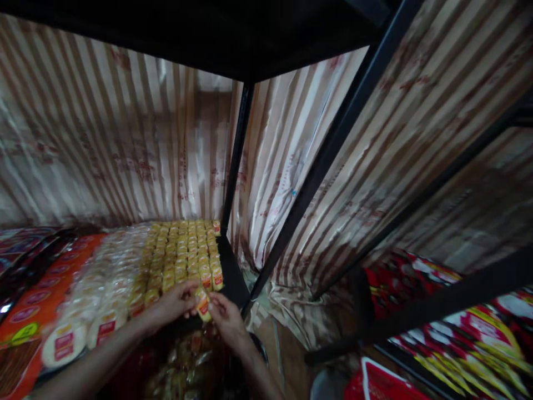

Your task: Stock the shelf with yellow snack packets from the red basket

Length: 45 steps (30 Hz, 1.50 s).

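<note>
Between my two hands is a small yellow wrapped snack pack point(203, 306) with a red label. My left hand point(180, 300) pinches its left side, and the fingers of my right hand point(227, 316) close on its right edge. Just beyond them, rows of the same yellow packs point(179, 250) stand lined up on a dark shelf point(233, 269). Below my hands is a blurred heap of similar wrapped packs point(191, 361), and I cannot make out what contains it.
Left of the yellow rows stand clear-wrapped round pale snacks point(64, 341) and orange packets point(50, 289). A black shelf post point(238, 161) rises at the corner, before a striped curtain point(125, 128). Red and yellow bags point(470, 333) fill a rack at right, near a red bag point(383, 383).
</note>
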### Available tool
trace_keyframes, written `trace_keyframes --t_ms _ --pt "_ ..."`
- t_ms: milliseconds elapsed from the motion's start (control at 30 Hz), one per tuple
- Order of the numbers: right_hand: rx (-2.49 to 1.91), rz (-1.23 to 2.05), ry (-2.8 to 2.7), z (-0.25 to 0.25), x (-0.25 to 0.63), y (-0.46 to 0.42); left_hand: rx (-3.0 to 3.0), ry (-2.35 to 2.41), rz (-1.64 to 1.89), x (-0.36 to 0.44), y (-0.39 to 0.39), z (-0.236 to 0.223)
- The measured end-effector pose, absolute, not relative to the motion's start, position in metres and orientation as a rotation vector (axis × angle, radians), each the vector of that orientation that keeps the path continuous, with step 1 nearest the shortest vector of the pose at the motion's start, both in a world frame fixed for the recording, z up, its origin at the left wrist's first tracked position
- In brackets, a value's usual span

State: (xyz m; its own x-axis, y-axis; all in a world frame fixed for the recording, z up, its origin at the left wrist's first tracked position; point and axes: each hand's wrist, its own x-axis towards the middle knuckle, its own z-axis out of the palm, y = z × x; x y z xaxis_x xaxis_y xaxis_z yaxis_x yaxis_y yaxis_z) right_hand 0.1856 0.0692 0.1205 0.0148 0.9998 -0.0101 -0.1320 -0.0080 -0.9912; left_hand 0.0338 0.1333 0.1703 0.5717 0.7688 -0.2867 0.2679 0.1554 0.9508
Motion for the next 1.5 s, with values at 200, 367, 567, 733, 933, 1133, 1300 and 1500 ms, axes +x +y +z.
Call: trace_keyframes --t_ms 200,367,567,733,933,1133,1300,1500 --pt "-1.16 1.132 -1.03 0.136 0.197 0.112 1.46 0.969 0.547 0.052 0.179 0.192" --pt "-1.162 1.016 -1.047 0.14 0.207 0.145 1.535 0.952 0.543 0.068 0.216 0.201" --pt "-1.301 0.767 -1.117 0.133 0.227 0.196 1.743 1.014 0.63 0.101 0.269 0.195" --pt "-1.543 0.437 -1.124 0.131 0.242 0.233 2.135 1.154 0.666 0.13 0.312 0.193" --pt "-1.54 0.343 -1.136 0.119 0.247 0.259 2.258 1.293 0.616 0.15 0.343 0.185" --pt "-1.516 0.469 -1.111 0.105 0.244 0.272 2.331 1.375 0.515 0.161 0.357 0.175" --pt "-1.533 0.538 -1.157 0.097 0.246 0.277 2.396 1.386 0.456 0.16 0.362 0.168" --pt "-1.58 0.66 -1.128 0.088 0.248 0.284 2.437 1.418 0.412 0.158 0.369 0.158"
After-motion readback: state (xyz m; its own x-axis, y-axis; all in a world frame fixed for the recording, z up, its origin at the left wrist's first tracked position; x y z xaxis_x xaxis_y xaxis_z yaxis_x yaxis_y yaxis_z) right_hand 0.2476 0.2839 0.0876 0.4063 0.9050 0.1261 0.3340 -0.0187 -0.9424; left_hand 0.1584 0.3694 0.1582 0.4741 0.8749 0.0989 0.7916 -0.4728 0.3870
